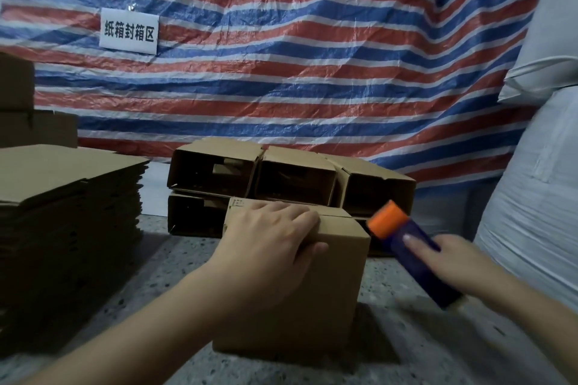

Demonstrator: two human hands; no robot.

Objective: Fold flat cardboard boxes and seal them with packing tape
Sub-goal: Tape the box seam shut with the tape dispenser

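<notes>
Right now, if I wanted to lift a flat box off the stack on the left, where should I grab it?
Take the top sheet of the flat cardboard stack at its near right edge, coming from the right: that edge overhangs slightly, facing open tabletop.

This is a makeshift packing area in a warehouse or storeroom, not a home or office. A red, white and blue striped tarpaulin (312,50) hangs as the far wall and carries a white printed sign (129,31) in Chinese characters, while big white wrapped bundles (538,197) stand at the right. On the speckled stone-like work surface (438,347) a tall stack of flat cardboard blanks (68,209) sits at the left, assembled open boxes (291,178) are piled on their sides at the far side, and more cartons (18,103) are stacked at the far left.
</notes>
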